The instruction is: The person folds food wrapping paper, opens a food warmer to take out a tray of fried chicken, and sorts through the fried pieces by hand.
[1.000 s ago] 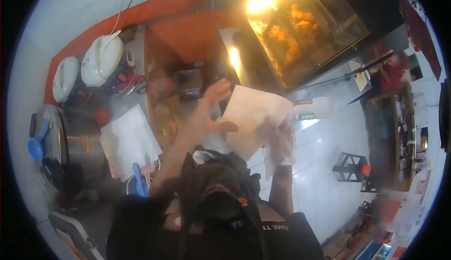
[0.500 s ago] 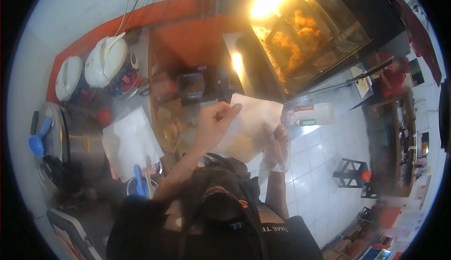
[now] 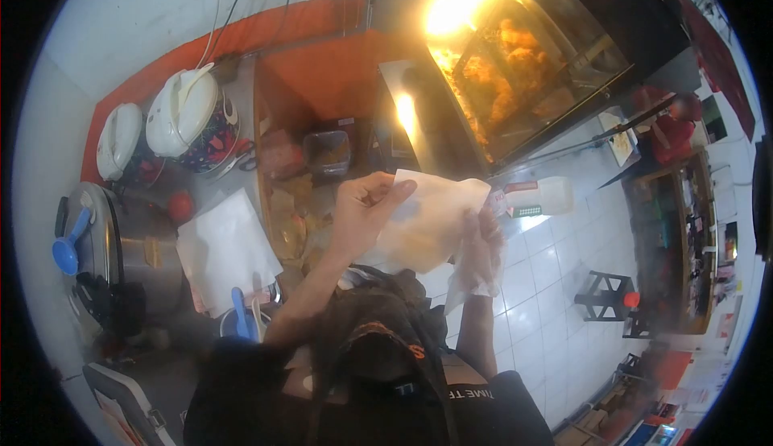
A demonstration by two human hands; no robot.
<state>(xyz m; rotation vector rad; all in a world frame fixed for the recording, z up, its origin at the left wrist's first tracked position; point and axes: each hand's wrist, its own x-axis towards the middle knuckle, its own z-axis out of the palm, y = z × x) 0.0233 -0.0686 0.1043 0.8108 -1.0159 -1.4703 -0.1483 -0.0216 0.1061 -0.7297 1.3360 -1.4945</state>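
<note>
A sheet of white wrapping paper (image 3: 431,214) is held up in front of my body, between my two hands. My left hand (image 3: 364,211) pinches its upper left corner, thumb over the front and fingers curled behind. On the opposite side, my right hand (image 3: 478,246), in a loose clear plastic glove, grips the right edge. Part of the right fingers is hidden by the paper and glove. Warm light falls across the sheet. A stack of similar white paper (image 3: 225,245) lies on the counter to the left.
A lit glass display case (image 3: 523,68) with fried chicken stands ahead to the right. Two lidded patterned containers (image 3: 189,120) and a large steel pot (image 3: 141,241) with a blue scoop (image 3: 71,245) are on the left. A black stool (image 3: 604,295) stands on the tiled floor.
The sheet has tilted and its lower edge has come up a little. My right hand has shifted slightly down and right; my left hand keeps its pinch.
</note>
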